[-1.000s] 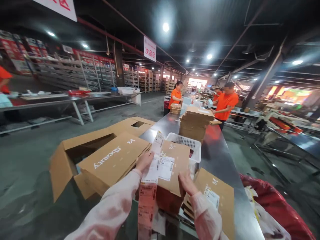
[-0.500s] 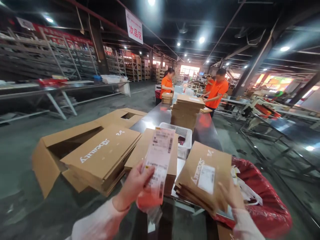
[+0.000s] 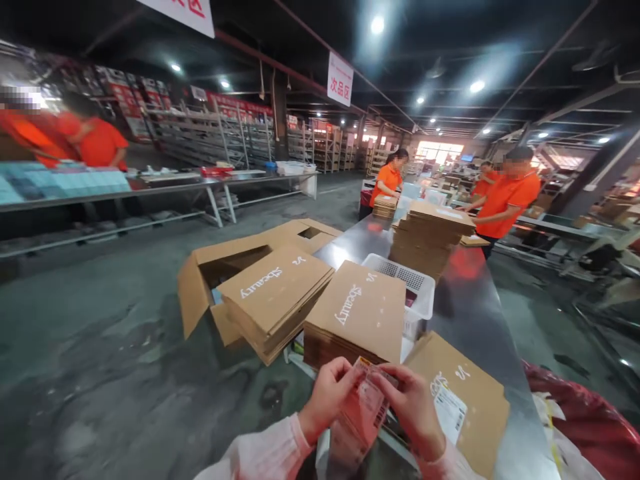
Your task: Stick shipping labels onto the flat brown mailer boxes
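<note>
Between my hands hangs a strip of printed shipping labels (image 3: 367,407) with barcodes, its lower end reddish. My left hand (image 3: 325,393) is closed on its upper left edge. My right hand (image 3: 413,403) pinches its upper right corner, fingertips close to those of my left. Just beyond them is a stack of flat brown cardboard mailer boxes (image 3: 367,303) with white lettering. To the right of my right hand, another brown mailer box (image 3: 483,407) carries a white label (image 3: 450,410), partly hidden by that hand.
More mailer boxes (image 3: 280,287) lie stacked at left, beside an open carton (image 3: 195,293). A white basket (image 3: 425,287) and a tall cardboard stack (image 3: 420,243) stand on the metal table (image 3: 475,320). A red bag (image 3: 585,400) is at right. People in orange work beyond.
My right hand has left the labelled box and now grips the label strip with my left. The strip is lower, uncovering the middle stack. The view has turned left.
</note>
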`<state>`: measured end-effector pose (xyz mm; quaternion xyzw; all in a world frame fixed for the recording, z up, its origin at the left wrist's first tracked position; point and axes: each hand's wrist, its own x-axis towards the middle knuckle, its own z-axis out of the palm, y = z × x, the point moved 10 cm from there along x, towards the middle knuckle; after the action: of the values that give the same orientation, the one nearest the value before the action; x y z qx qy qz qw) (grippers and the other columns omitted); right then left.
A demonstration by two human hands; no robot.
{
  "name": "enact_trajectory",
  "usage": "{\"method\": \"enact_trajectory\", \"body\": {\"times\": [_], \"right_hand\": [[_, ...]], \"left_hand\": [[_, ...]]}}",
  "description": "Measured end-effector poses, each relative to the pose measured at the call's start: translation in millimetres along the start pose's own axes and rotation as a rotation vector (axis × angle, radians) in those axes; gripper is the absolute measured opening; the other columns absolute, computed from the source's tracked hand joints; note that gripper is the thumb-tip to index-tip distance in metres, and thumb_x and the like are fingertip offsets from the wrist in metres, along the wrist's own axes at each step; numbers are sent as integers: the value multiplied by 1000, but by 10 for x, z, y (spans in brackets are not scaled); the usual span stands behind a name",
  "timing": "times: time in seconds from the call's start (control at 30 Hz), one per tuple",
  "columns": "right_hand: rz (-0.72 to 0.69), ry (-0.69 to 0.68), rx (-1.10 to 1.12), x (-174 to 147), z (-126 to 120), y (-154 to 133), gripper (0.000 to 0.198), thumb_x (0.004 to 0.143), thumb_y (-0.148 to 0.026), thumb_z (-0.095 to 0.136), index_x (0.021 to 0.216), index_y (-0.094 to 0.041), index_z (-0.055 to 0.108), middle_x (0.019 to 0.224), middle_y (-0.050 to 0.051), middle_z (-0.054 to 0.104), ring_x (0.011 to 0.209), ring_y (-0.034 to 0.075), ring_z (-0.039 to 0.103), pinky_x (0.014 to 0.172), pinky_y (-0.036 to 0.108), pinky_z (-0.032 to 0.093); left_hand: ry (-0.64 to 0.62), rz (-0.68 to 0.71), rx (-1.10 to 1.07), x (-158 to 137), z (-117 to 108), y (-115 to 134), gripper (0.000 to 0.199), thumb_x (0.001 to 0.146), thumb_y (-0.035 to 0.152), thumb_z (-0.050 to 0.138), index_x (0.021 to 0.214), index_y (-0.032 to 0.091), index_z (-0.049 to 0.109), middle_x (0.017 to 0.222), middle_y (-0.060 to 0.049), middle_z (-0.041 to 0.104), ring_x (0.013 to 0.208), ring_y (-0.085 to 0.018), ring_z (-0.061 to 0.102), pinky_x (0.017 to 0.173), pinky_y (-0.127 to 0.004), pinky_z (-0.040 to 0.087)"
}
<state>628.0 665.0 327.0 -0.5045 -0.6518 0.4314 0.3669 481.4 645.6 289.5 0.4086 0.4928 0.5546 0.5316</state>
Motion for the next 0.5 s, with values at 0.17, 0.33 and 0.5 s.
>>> {"method": "enact_trajectory", "body": {"times": [0.17, 0.33, 0.5], "right_hand": [[-83, -57, -109, 255, 70, -160, 32, 72, -54, 66, 81, -25, 76, 81, 5, 75, 75, 24, 68, 68, 32, 55], [-246, 77, -325, 1126, 4, -329, 21, 71, -42, 68, 74, -23, 76, 102, 9, 69, 97, 24, 64, 81, 34, 53], [-140, 173, -600, 2070, -45, -191, 23, 68, -31, 71, 84, -15, 74, 122, 16, 58, 111, 29, 57, 99, 43, 43]], "left_hand": [[227, 83, -34, 57, -207, -78, 56, 63, 68, 65, 53, 19, 39, 54, 6, 37, 54, -9, 34, 53, -22, 32], [-177, -97, -181, 298, 18, -208, 54, 49, 52, 83, 79, 10, 65, 71, -4, 61, 66, -15, 52, 69, -29, 42], [-224, -244, -325, 93, -149, -732, 56, 47, 53, 84, 82, 10, 72, 76, -8, 66, 73, -19, 57, 77, -33, 44]]}}
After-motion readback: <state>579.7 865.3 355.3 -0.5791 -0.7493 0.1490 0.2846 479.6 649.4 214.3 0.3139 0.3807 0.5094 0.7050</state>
